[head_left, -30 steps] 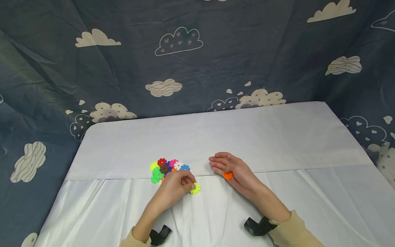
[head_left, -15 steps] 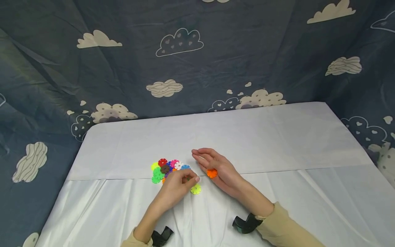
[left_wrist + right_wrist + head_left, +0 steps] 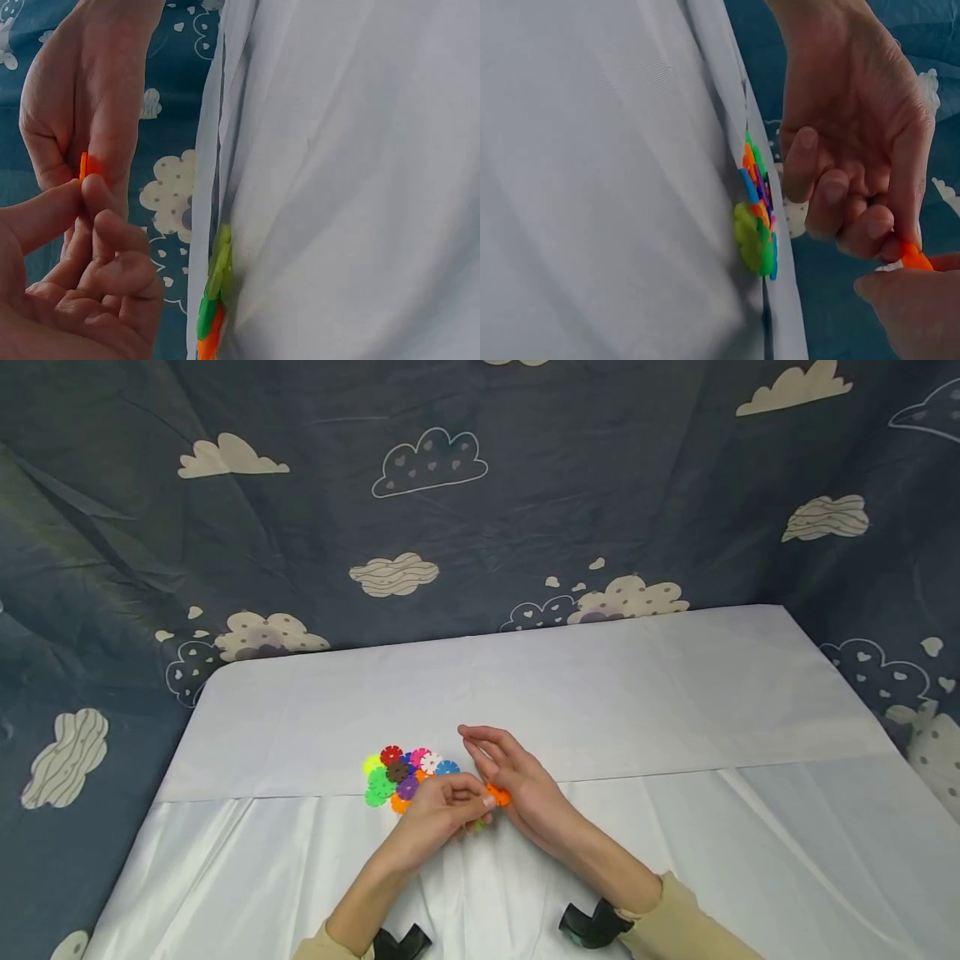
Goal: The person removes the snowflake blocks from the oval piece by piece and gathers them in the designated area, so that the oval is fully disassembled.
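My left hand (image 3: 442,814) and right hand (image 3: 528,789) meet over the near middle of the table. Between them is an orange notched plastic disc (image 3: 498,794), pinched by the left thumb and finger on one side. On its other side the right thumb and forefinger hold it, as the right wrist view shows the disc (image 3: 916,258) there. The remaining right fingers reach out nearly straight in the head view. Below the left fingers, a yellow-green disc (image 3: 479,825) lies mostly hidden. Just left of the hands is a loose cluster of colored discs, among them a brown disc (image 3: 398,770).
A white cloth (image 3: 637,693) covers the table. The cluster also has a red disc (image 3: 391,755), a blue disc (image 3: 447,767) and a purple disc (image 3: 408,788). A dark cloud-print curtain (image 3: 562,510) hangs behind. Black wrist mounts (image 3: 592,927) sit near both sleeves.
The right hand has moved left with the orange disc until it meets the left hand. The left fingers have let go of the yellow-green disc and now pinch the orange one.
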Tool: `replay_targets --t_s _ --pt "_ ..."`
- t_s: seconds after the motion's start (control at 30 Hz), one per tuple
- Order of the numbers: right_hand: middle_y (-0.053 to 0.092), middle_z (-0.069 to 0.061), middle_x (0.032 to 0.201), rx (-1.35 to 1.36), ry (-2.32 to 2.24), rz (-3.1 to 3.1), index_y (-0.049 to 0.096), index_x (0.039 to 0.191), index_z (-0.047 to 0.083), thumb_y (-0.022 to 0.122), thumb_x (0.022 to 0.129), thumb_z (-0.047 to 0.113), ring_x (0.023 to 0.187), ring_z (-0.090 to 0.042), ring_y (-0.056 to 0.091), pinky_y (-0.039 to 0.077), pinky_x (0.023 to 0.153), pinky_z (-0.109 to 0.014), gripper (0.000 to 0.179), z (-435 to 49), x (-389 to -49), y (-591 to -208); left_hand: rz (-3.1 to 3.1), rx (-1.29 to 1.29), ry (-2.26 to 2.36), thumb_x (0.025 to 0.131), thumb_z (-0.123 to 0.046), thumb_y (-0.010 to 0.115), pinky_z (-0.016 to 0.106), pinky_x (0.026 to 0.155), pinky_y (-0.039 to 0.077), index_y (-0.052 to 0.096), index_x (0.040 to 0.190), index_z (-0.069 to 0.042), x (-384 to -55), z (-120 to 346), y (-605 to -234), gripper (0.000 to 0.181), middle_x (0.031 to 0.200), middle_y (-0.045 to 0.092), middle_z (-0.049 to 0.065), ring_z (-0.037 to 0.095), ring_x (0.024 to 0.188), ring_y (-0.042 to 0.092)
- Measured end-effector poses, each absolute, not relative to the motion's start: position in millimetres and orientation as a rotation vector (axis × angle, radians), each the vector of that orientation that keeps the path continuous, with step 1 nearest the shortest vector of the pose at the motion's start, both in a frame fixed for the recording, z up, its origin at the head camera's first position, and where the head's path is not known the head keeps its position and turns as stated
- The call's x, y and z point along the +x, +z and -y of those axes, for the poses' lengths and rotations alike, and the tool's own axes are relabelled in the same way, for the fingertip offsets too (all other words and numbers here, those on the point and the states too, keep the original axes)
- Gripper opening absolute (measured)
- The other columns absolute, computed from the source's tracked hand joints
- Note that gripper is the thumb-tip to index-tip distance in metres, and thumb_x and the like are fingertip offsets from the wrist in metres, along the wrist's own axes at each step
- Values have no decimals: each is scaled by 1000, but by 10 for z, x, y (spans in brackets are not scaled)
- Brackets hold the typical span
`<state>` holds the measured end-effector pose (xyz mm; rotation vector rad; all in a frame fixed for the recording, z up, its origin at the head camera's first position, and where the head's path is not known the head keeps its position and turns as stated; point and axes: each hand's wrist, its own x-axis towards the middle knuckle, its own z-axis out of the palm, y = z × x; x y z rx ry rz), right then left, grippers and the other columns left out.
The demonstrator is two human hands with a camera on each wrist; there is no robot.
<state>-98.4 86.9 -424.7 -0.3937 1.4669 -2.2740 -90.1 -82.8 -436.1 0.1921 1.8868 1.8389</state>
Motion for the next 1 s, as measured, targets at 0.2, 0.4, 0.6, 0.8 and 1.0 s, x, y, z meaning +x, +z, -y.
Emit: replay_targets --t_s 0.2,0.4,0.6,0.8,1.0 --pt "25 -7 159 -468 -2060 -1737 31 150 8 29 103 -2 146 -16 22 28 112 -31 48 -936 -946 -4292 -1963 217 1850 93 -11 66 25 59 43 67 92 2 -889 835 -4360 13 84 64 24 27 70 54" --pt "46 -14 146 -515 -1818 -2072 43 142 4 40 106 11 135 -24 43 35 108 -43 37 -975 -915 -4338 -2211 300 1743 90 -11 65 27 62 45 69 89 -4 -896 861 -4374 9 80 66 14 28 73 58" --pt "70 3 99 -355 -1686 -2351 69 107 13 61 98 11 93 -14 66 51 83 -32 12 -990 -913 -4345 -2432 324 1634 89 -12 65 27 62 44 71 85 -12 -903 894 -4360 7 75 63 -1 18 72 56" --pt "69 -2 82 -274 -1762 -2326 71 94 13 72 90 13 75 -24 66 52 65 -28 4 -1027 -946 -4341 -2506 360 1585 91 -13 65 28 61 43 71 83 -16 -917 908 -4336 10 73 61 -6 15 69 54" --pt "66 -16 78 -253 -1857 -2219 68 91 7 75 88 11 67 -35 62 53 61 -33 8 -1040 -980 -4364 -2499 340 1584 92 -14 65 28 62 42 68 83 -17 -938 915 -4333 10 74 60 -4 15 70 53"
